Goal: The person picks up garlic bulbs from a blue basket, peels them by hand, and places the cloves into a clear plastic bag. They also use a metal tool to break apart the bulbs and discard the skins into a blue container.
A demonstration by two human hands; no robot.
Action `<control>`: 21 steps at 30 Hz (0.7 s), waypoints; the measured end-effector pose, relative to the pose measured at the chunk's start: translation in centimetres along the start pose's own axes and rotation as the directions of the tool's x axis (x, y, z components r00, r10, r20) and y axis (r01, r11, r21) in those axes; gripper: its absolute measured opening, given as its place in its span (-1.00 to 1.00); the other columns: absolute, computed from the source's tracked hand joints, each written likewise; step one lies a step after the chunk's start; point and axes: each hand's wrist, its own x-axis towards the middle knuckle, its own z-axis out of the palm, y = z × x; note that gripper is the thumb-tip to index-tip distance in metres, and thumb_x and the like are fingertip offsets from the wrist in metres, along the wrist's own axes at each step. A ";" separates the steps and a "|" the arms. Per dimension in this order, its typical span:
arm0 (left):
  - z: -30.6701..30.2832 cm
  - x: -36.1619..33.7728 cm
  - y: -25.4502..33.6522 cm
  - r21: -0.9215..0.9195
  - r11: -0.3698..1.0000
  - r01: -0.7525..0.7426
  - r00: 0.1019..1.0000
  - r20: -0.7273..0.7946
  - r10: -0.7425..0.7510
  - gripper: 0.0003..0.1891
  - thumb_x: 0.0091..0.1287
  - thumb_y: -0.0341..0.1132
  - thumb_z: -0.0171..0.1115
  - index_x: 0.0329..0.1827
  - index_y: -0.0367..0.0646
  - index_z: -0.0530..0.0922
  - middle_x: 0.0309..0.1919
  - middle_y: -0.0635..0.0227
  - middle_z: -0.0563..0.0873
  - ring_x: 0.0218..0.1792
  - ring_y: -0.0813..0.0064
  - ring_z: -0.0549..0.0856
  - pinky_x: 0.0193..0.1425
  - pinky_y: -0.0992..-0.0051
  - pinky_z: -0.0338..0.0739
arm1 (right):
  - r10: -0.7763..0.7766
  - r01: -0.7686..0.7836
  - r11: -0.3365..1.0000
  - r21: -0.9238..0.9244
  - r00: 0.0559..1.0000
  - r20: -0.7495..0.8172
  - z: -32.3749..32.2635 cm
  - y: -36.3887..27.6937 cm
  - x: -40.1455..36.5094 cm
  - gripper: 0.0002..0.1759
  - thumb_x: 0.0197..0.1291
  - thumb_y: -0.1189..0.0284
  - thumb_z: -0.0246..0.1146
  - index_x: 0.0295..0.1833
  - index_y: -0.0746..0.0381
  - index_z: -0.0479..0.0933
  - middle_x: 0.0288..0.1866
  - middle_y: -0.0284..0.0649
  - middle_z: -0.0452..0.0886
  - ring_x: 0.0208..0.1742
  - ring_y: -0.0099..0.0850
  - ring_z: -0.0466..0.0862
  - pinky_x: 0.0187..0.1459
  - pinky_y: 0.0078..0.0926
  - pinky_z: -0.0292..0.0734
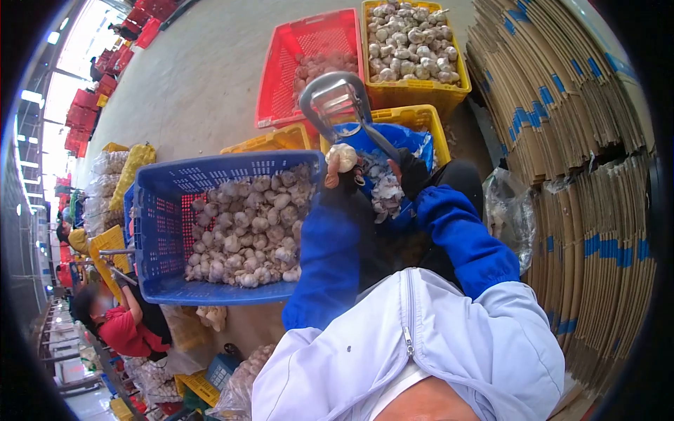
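My left hand (335,172), in a dark glove with bare fingertips, is closed around a white garlic bulb (342,158). Beside the bulb stands a grey metal frame tool (337,102) with a loop at its top. My right hand (407,172) is at the lower end of the tool's long grey arm (379,142), its fingers bent against it. Below both hands, peeled garlic skins (386,193) lie on blue plastic in a yellow crate (439,133). A blue crate (154,231) of garlic bulbs stands to the left of my left hand.
A red crate (270,91) and a yellow crate (467,84), both with garlic, stand ahead. Stacked flat cardboard (547,119) rises at the right, with a clear plastic bag (509,217) beside it. A person in red (130,326) is at the lower left.
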 end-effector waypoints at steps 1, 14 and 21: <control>-0.6 -0.4 0.2 -0.064 0.997 0.042 0.997 0.067 -0.037 -0.53 0.24 0.10 -0.04 -0.08 -0.15 0.42 -0.29 0.18 0.58 -0.51 0.39 0.60 -0.60 0.49 0.50 | -0.050 0.045 0.997 -0.059 0.995 -0.085 -0.2 -0.3 0.0 -0.68 0.09 0.27 0.18 -0.15 0.27 0.40 -0.44 0.01 0.52 -0.36 -0.03 0.55 -0.32 -0.21 0.46; 6.4 -5.9 -2.1 0.734 0.622 -0.272 0.909 -0.018 0.417 -0.61 0.27 -0.04 -0.04 -0.12 -0.18 0.51 -0.38 0.20 0.62 -0.43 0.37 0.62 -0.39 0.46 0.47 | 0.547 -0.075 0.358 0.931 0.825 -0.144 0.4 -13.1 -0.8 -0.75 0.12 0.27 0.19 -0.25 0.24 0.45 -0.44 -0.28 0.50 -0.44 -0.52 0.52 -0.39 -0.54 0.47; 9.8 -7.9 0.2 0.935 0.276 -0.222 0.882 0.071 0.466 -0.65 0.26 -0.09 -0.01 -0.13 -0.18 0.54 -0.41 0.19 0.63 -0.38 0.37 0.62 -0.34 0.46 0.44 | 0.141 -0.416 -0.765 0.491 0.636 0.758 2.0 -6.6 -2.5 -0.65 0.22 0.16 0.03 -0.31 0.27 0.42 -0.40 -0.21 0.52 -0.37 -0.44 0.55 -0.34 -0.45 0.50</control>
